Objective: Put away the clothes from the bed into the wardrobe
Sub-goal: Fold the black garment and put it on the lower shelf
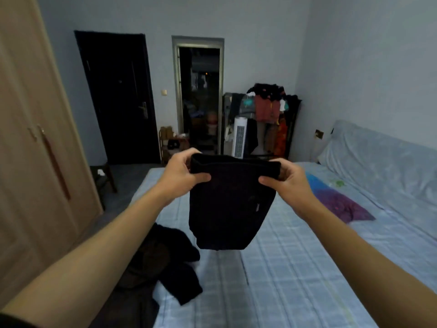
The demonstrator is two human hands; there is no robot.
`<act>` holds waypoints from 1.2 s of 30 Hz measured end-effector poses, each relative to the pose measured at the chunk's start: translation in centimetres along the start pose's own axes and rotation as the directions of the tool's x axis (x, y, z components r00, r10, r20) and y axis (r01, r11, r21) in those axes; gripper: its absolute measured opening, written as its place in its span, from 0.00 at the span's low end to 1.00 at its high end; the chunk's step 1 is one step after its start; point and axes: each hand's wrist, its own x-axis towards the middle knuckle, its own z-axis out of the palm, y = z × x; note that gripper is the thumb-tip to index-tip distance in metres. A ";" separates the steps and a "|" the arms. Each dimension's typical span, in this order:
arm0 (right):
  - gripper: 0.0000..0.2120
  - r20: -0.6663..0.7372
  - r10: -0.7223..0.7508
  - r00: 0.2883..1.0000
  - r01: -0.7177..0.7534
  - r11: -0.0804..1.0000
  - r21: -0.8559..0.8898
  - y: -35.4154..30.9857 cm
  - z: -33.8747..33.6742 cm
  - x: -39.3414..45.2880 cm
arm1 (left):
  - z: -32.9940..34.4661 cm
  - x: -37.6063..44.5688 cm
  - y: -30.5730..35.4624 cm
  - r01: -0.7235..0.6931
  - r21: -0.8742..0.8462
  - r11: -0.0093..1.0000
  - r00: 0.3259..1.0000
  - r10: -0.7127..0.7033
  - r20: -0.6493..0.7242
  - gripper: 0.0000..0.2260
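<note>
Above the bed (pixel 295 268), the left hand (pixel 182 172) and right hand (pixel 289 183) each pinch the top edge of a black garment (pixel 227 209), which hangs between them.

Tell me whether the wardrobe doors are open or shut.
Shut. The wardrobe doors sit flush, handles side by side, no interior showing.
</note>
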 end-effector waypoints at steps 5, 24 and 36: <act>0.13 0.029 0.184 0.982 -0.184 0.983 -0.006 5.3 -0.4 -10.4 | 4.3 -8.8 -4.5 0.117 0.067 0.991 0.987 -0.123 0.100 0.14; 0.12 0.070 0.453 0.889 -0.454 0.891 0.005 8.5 2.5 -21.5 | 5.1 -19.3 -12.5 0.229 0.046 0.972 0.950 -0.233 0.207 0.18; 0.12 -0.091 0.654 0.751 -0.654 0.756 0.032 16.4 7.3 -13.2 | 3.8 -9.3 -22.1 0.373 0.009 0.928 0.869 -0.353 0.346 0.13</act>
